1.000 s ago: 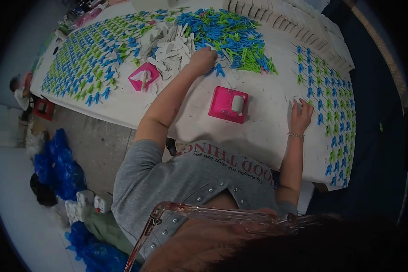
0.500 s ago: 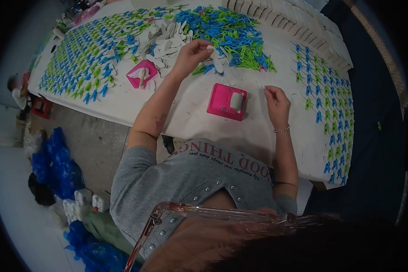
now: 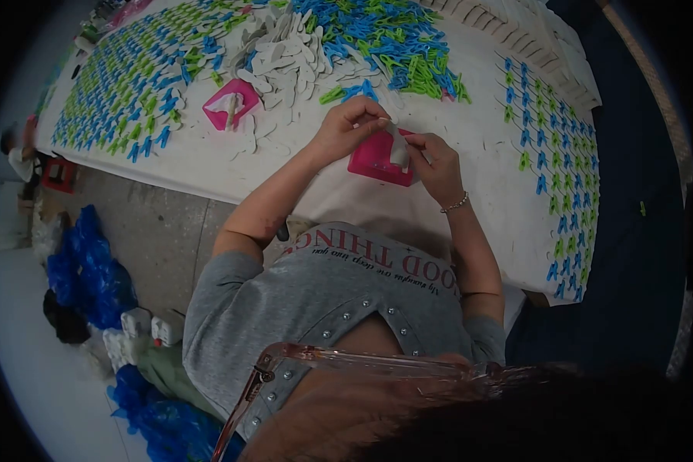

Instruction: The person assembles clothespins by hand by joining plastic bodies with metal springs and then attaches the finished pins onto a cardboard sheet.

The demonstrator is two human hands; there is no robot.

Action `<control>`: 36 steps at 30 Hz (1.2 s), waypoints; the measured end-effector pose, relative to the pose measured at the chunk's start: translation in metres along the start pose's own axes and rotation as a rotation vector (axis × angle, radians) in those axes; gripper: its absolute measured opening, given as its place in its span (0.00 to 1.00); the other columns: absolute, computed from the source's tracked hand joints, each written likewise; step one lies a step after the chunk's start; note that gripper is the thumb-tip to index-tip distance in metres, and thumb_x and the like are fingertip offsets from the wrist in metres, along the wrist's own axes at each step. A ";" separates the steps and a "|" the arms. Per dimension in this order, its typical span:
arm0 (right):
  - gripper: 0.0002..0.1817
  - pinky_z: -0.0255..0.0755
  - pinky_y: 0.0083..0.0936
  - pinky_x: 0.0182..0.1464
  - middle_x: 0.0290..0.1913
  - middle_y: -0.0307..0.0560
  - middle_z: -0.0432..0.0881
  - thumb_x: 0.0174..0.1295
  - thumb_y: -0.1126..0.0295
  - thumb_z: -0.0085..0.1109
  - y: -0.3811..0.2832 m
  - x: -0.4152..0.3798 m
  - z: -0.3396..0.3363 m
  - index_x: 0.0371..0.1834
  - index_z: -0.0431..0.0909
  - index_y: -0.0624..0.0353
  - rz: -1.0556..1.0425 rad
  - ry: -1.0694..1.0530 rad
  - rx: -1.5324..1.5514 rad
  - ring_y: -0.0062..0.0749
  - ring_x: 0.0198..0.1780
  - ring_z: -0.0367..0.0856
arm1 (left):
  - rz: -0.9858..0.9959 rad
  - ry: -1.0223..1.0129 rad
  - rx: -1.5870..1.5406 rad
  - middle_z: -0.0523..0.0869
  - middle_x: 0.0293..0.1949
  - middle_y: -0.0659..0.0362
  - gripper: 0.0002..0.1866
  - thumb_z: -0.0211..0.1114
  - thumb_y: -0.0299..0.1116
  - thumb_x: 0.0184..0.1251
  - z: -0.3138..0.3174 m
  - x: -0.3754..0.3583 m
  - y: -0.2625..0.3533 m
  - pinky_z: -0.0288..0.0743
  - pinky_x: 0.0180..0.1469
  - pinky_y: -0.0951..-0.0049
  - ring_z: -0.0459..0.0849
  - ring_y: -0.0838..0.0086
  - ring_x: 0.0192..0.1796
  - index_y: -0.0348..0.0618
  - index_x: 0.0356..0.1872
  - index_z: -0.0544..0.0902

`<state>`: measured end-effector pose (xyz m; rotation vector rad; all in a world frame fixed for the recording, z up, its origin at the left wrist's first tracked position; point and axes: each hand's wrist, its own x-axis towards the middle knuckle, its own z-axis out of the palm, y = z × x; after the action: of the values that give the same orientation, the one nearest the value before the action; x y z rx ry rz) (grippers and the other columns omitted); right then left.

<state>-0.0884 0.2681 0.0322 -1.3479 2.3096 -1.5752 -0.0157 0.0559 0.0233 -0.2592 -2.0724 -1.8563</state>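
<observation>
Above the pink holder [image 3: 377,163] with a whitish roll, my two hands come close together. My left hand [image 3: 350,131] is closed in a pinch on a pale, flat, rounded piece [image 3: 394,132], which partly covers the roll. My right hand [image 3: 437,165], with a bracelet at the wrist, has its fingertips pinched at the right side of the roll and pale piece. What those right fingers grip is too small to make out. Just beyond my hands lie a blue clothespin [image 3: 360,91] and a green clothespin [image 3: 333,95].
Loose pale flat pieces [image 3: 285,61] lie beside a heap of blue and green clothespins [image 3: 385,38]. Laid-out clothespins cover the left [image 3: 123,85] and right [image 3: 550,138] sides. A pink box [image 3: 217,119] stands left; white stacks [image 3: 516,31] line the back. Another person [image 3: 19,162] is far left.
My left hand has come right and nearer with the pale piece, from beside the pile to over the pink holder. My right hand has moved left to meet it there.
</observation>
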 end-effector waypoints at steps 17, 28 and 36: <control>0.10 0.71 0.33 0.43 0.31 0.44 0.80 0.47 0.80 0.61 0.012 -0.009 -0.002 0.35 0.80 0.59 -0.269 0.080 -0.297 0.39 0.36 0.77 | 0.140 -0.180 0.496 0.82 0.35 0.56 0.09 0.63 0.20 0.55 -0.007 -0.007 0.009 0.75 0.42 0.70 0.82 0.64 0.39 0.41 0.38 0.81; 0.14 0.70 0.36 0.43 0.35 0.46 0.78 0.44 0.81 0.58 0.005 -0.010 -0.019 0.37 0.77 0.59 -0.331 0.181 -0.412 0.42 0.38 0.76 | 0.179 -0.269 0.600 0.79 0.31 0.56 0.06 0.67 0.29 0.54 0.014 0.004 0.004 0.73 0.38 0.63 0.79 0.60 0.37 0.44 0.33 0.81; 0.16 0.73 0.28 0.46 0.38 0.46 0.79 0.49 0.82 0.58 -0.011 0.000 -0.011 0.43 0.74 0.61 -0.149 0.152 -0.034 0.34 0.41 0.77 | 0.237 -0.227 0.611 0.80 0.31 0.55 0.08 0.68 0.32 0.49 0.033 0.012 -0.001 0.73 0.37 0.62 0.79 0.58 0.36 0.43 0.31 0.82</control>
<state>-0.0871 0.2749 0.0458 -1.4899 2.3809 -1.7459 -0.0311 0.0871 0.0237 -0.5401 -2.5129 -1.0336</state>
